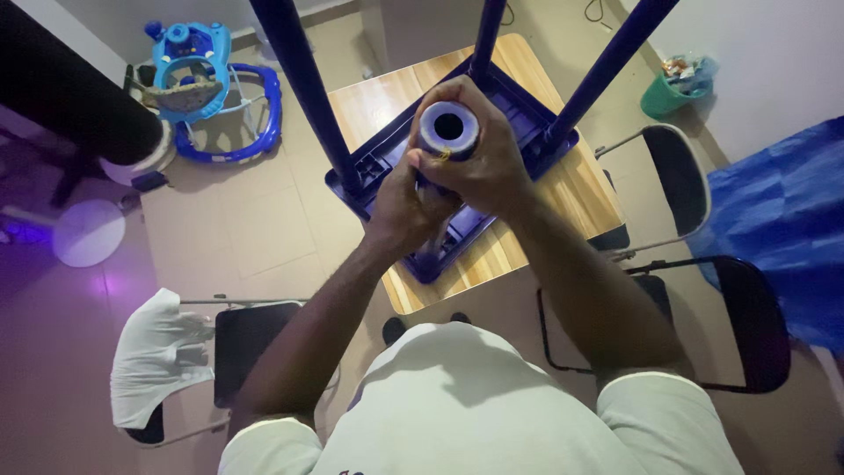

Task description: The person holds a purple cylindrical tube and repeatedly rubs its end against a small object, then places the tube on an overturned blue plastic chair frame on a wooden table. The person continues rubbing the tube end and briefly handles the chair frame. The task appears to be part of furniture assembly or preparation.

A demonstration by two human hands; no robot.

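Both hands clamp the near leg of an upturned blue stool on the worktop.

The stool (492,123) lies seat-down on the wooden worktop (563,189), its legs pointing up toward the person. The right hand (479,171) has its grip clenched round the top of the near leg (448,130), fingers curled just under the hollow open end. The left hand (404,202) grasps the same leg right below, touching the right hand. Three other legs rise at the left, the middle and the right of the stool. Black folding chairs stand round the worktop: one (242,339) on the left with a white cloth (158,352) hung over it, two on the right. A blue baby walker (207,84) sits on the floor beyond, and a green bin (664,92) stands by the far wall.
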